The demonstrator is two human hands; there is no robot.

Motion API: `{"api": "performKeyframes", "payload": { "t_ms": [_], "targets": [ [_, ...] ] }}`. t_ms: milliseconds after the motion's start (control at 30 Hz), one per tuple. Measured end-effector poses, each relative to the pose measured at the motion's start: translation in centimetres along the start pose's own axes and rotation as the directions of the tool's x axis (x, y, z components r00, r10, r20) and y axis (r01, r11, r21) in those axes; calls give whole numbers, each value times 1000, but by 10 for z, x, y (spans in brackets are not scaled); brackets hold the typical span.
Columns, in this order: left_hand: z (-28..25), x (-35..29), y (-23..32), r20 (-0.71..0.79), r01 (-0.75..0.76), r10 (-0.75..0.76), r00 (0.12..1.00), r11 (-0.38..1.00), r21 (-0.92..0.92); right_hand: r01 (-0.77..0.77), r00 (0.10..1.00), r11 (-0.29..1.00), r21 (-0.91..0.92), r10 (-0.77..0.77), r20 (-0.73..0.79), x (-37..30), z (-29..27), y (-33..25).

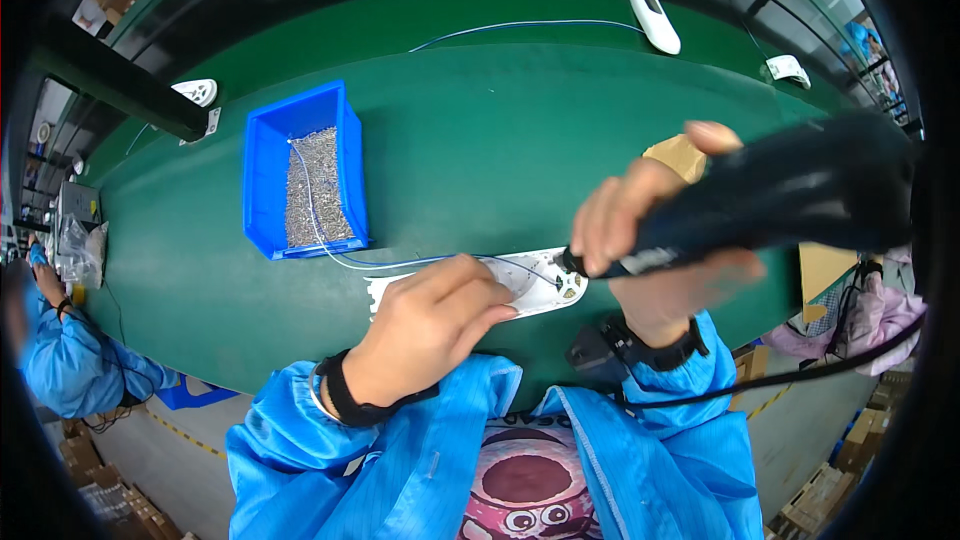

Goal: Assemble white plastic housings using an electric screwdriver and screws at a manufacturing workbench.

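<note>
A long white plastic housing (pixel 548 297) lies on the green table in front of me. My left hand (pixel 430 315) is closed over its left part, fingers curled against it; the fingertips are partly hidden. In my right hand (pixel 640 225) I grip a dark, thick electric screwdriver (pixel 770 200), tilted across the table. Its tip meets the rounded right end of the housing, where openings show. A thin blue and white cable (pixel 375 264) runs from the housing under my left hand's knuckles to the blue bin (pixel 258 180), which holds many small metal screws (pixel 318 190).
Behind the work stands a raised green ledge with a white curved part (pixel 655 20) and its cable. Another white part (pixel 197 92) sits at the far left by a dark post. Brown cardboard (pixel 678 157) lies beyond my right hand. A co-worker's blue sleeve (pixel 75 365) is at the left.
</note>
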State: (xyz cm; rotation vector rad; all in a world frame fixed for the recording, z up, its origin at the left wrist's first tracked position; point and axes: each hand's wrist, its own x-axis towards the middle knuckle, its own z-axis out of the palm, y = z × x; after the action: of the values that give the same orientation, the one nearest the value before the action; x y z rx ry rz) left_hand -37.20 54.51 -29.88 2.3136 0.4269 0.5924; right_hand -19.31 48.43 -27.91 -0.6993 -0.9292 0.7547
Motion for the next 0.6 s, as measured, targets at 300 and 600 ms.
{"api": "performKeyframes", "payload": {
  "t_ms": [300,600],
  "targets": [
    [13,8,1,-143,-90,102,984,992,94,123,908,969,216,-198,369,-1,-6,5],
    [10,7,3,-150,-57,85,985,982,182,-32,926,998,58,8,377,-8,1,-6]
  ]
}}
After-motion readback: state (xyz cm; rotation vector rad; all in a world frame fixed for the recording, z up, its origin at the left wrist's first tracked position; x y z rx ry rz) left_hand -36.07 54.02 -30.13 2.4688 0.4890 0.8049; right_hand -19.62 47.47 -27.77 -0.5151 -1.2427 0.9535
